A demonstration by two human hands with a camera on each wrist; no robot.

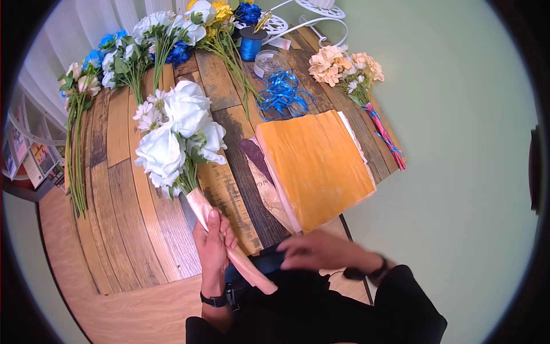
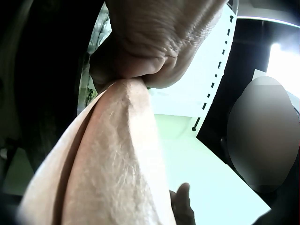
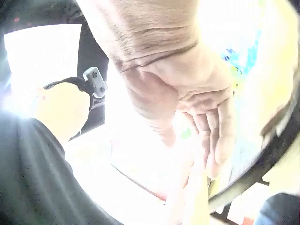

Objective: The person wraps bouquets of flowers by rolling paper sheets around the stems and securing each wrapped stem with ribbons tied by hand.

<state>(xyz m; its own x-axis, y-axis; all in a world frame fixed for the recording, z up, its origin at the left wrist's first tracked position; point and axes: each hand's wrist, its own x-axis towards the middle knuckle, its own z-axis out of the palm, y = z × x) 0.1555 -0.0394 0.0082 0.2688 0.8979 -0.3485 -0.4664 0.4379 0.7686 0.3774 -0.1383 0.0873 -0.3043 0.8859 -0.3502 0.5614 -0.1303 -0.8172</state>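
My left hand [image 1: 214, 243] grips a bouquet of white artificial flowers [image 1: 162, 156] by its stems. Pale pink paper [image 1: 250, 268] is wrapped around those stems. From the left wrist, the wrapped stem handle [image 2: 117, 154] runs out below the gripping hand [image 2: 159, 40]. The bouquet's blooms point away from me, over the wooden table. To the right of the handle's lower end is my right hand [image 1: 321, 251], slightly blurred and holding nothing. In the right wrist view the right hand [image 3: 183, 93] has its fingers loosely extended, and the overexposed handle overlaps the fingertips.
Orange wrapping paper [image 1: 315, 166] lies stacked on the wooden table [image 1: 132, 218]. Behind it are curled blue ribbon [image 1: 283, 97], a blue ribbon spool [image 1: 251, 45] and a clear round container [image 1: 269, 63]. Loose flowers [image 1: 154, 28] line the back; a wrapped peach bouquet [image 1: 375, 114] lies right.
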